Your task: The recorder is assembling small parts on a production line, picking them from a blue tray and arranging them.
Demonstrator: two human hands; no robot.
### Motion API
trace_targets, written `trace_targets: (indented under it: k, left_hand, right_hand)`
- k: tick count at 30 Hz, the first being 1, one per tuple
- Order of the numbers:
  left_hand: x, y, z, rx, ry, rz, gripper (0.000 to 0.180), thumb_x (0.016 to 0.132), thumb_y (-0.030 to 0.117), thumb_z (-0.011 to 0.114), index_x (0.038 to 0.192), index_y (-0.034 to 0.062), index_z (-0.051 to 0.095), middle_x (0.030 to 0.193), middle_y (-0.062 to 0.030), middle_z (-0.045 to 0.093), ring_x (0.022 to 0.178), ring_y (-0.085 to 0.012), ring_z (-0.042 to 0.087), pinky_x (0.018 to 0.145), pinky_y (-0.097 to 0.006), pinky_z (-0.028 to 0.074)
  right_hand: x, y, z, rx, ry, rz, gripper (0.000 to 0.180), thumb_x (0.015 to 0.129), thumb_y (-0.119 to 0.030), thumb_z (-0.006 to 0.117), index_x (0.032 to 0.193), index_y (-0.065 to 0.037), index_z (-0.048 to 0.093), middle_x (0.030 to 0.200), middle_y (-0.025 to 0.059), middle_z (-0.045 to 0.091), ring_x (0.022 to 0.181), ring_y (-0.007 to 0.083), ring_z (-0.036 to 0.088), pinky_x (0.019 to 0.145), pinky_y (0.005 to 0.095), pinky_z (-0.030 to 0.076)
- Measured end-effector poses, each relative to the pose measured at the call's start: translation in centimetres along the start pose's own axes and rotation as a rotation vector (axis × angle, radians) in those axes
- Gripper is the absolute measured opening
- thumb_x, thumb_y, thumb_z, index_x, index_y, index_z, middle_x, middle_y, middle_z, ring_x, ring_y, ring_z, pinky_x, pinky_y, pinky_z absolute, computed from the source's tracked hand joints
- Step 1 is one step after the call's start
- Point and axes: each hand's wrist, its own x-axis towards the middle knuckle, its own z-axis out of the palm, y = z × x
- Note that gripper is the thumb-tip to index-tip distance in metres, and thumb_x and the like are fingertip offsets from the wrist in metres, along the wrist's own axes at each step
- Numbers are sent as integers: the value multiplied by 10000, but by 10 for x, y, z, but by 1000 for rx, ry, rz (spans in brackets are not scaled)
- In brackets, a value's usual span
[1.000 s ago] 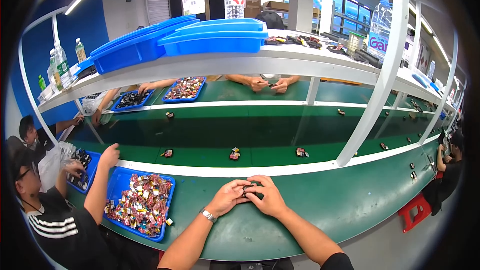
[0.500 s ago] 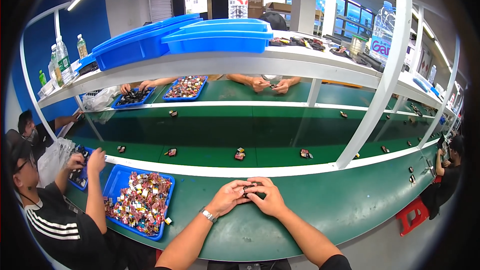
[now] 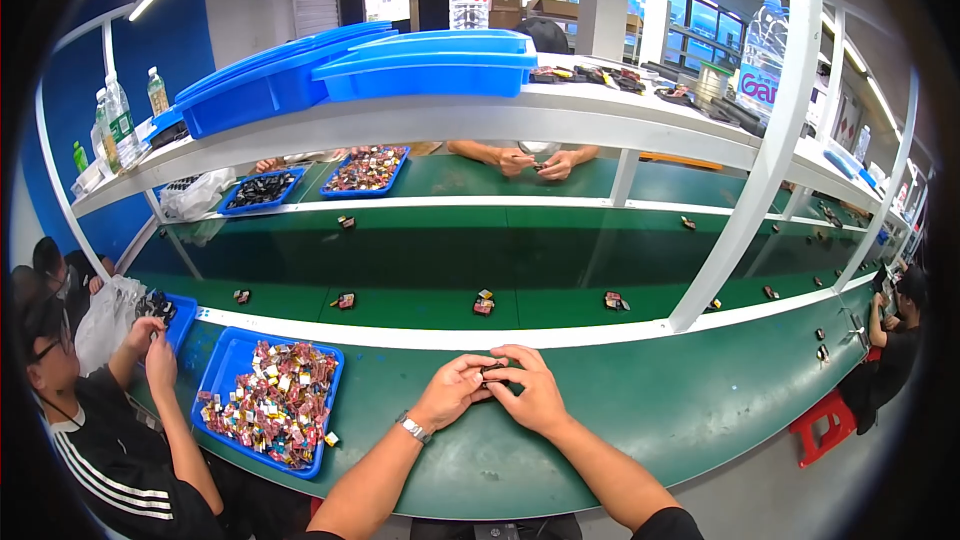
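Note:
Between my two hands, over the green worktop (image 3: 650,400), is a small dark part (image 3: 492,372), mostly covered by my fingers. My left hand (image 3: 450,392), with a metal watch on its wrist, grips it from the left. My right hand (image 3: 532,392) closes on it from the right, its index finger stretched over the top. What exact kind of part it is I cannot make out. To the left of my forearm lies a blue tray (image 3: 333,380) heaped with small red, white and yellow pieces (image 3: 275,405), one of them loose by its right edge.
A co-worker (image 3: 100,420) sits at the left, hands beside a second blue tray (image 3: 183,318). Beyond a white rail (image 3: 440,337), small assemblies (image 3: 484,302) lie spaced on a green belt (image 3: 420,310). A shelf post (image 3: 740,170) slants down at the right. Blue bins (image 3: 425,70) stand on the shelf.
The co-worker at the left has brought both hands together, lower than before. My hands stay together on the dark part with little movement. The view has shifted slightly.

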Motion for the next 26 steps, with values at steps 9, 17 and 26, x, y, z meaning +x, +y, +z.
trace_targets:
  k: [9, 17, 26]
  left_hand:
    - [-1, -5, 4, -50, 20, 22, 246, 995, 101, 550, 1231, 31, 537, 1347, -147, 546, 1184, -230, 586, 1024, -427, 502]
    - [1, -3, 3, -25, 58, 31, 250, 995, 87, 543, 1233, 13, 523, 1349, -160, 543, 1169, -226, 594, 1022, -417, 501]
    - [1, -2, 1, -34, 98, -41, 325, 996, 122, 549, 1306, 39, 496, 1346, -126, 556, 1201, -224, 574, 1021, -428, 490]
  right_hand:
    - [-3, -1, 2, 22, 64, -17, 182, 769, -41, 734, 944, -88, 748, 1232, 70, 643, 1231, 295, 526, 1024, 405, 451]
    - [-1, 3, -1, 18, -15, -34, 199, 807, -66, 712, 1005, -84, 734, 1341, 94, 574, 1290, 328, 478, 1068, 428, 412]
    - [1, 11, 1, -39, -77, -5, 188, 857, -61, 657, 1041, -58, 693, 1369, 156, 532, 1326, 320, 440, 1092, 445, 389]
